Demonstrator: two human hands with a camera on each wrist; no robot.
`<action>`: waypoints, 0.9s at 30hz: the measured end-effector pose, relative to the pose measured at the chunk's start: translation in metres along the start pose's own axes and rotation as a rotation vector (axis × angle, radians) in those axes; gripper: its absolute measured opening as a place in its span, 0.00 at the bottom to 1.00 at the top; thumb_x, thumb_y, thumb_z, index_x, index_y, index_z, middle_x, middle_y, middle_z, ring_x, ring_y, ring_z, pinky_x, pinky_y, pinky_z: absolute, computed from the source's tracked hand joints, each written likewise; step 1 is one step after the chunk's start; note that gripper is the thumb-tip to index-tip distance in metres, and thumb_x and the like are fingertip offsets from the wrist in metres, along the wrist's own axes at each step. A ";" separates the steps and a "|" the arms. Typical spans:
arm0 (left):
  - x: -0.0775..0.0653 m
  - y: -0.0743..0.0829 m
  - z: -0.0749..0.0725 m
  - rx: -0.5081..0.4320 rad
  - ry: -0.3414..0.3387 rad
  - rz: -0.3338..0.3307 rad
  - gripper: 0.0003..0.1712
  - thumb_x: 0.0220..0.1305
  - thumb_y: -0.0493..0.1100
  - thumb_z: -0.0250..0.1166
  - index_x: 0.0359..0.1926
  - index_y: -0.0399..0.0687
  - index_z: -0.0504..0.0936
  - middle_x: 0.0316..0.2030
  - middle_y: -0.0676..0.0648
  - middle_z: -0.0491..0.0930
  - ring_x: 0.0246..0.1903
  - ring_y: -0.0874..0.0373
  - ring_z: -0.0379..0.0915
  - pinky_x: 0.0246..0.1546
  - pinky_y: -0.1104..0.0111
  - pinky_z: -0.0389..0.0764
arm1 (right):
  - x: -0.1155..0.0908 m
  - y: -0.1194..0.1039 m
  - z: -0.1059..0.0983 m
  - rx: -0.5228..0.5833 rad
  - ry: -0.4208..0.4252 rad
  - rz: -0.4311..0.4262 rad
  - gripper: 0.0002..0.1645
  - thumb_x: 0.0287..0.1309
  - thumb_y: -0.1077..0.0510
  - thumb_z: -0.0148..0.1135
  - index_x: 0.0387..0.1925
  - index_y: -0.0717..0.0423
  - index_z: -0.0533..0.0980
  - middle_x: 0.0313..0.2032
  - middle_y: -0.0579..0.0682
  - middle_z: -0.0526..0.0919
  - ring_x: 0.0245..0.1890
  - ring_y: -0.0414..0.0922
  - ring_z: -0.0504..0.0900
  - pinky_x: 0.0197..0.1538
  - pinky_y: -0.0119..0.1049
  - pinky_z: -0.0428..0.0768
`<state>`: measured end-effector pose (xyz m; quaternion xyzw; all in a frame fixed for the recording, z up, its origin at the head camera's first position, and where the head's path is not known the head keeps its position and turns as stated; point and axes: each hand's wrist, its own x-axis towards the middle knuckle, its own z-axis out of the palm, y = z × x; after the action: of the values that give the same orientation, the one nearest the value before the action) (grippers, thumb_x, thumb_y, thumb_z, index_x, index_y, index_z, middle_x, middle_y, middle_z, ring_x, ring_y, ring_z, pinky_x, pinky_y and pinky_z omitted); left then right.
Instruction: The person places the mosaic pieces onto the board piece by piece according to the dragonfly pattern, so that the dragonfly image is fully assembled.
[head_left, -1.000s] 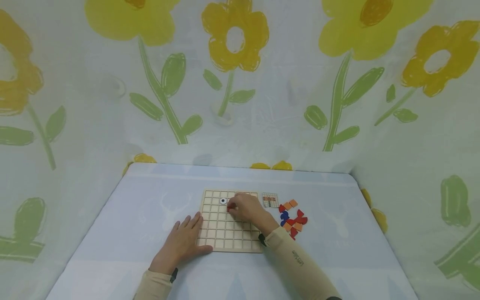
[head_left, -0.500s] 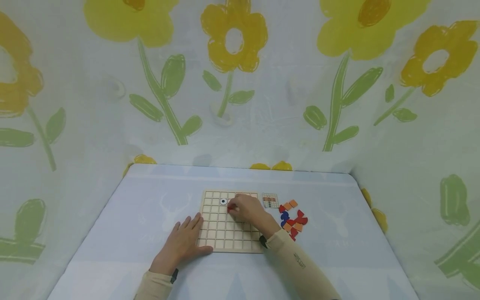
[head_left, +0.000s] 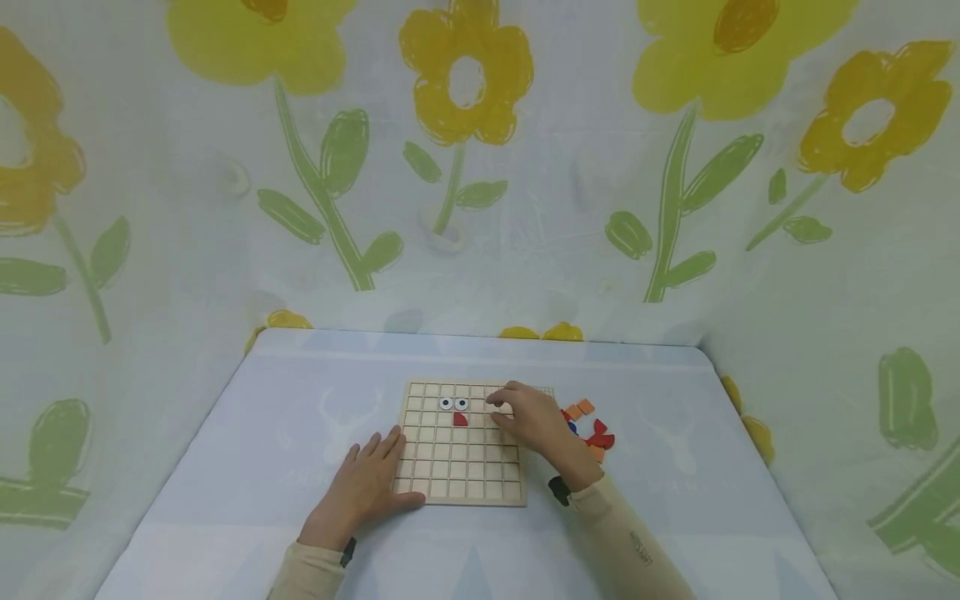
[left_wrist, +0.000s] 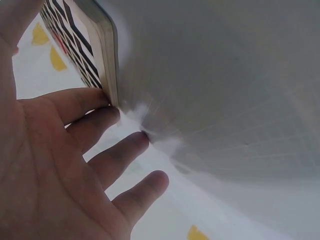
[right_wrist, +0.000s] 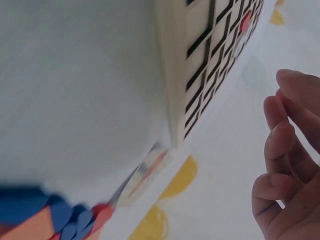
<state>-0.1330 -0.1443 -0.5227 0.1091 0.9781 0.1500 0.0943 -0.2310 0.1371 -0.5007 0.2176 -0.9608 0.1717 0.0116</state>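
A wooden grid board [head_left: 459, 458] lies on the table. Two round eye pieces [head_left: 453, 403] sit side by side in its upper cells, with a red quarter-circle piece [head_left: 461, 420] in a cell just below the right-hand one. My left hand [head_left: 363, 479] rests at the board's left edge, fingers extended and thumb along the near corner; in the left wrist view its fingertips touch the board's side. Over the upper right cells hovers my right hand [head_left: 538, 421], fingers loosely bent, thumb and index apart in the head view, nothing held.
Right of the board lie loose orange squares [head_left: 585, 407], red pieces [head_left: 602, 435] and blue pieces [right_wrist: 75, 222], partly hidden by the right hand. A small pattern card [right_wrist: 147, 172] lies by the board's far right corner. A flower-printed curtain [head_left: 555, 208] surrounds the table.
My right hand has let go of the red quarter-circle and moved right, uncovering that piece and the second eye piece. My left hand stays at the board's edge.
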 end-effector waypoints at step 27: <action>0.001 -0.001 -0.001 0.002 -0.004 0.017 0.62 0.53 0.71 0.72 0.74 0.33 0.62 0.76 0.36 0.58 0.73 0.32 0.54 0.71 0.36 0.56 | -0.034 0.102 -0.024 0.052 -0.164 0.279 0.18 0.60 0.57 0.73 0.53 0.49 0.85 0.49 0.48 0.85 0.42 0.45 0.78 0.52 0.47 0.84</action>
<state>-0.1342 -0.1453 -0.5225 0.1179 0.9770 0.1498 0.0951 -0.2448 0.2454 -0.5144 0.0956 -0.9746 0.1782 -0.0962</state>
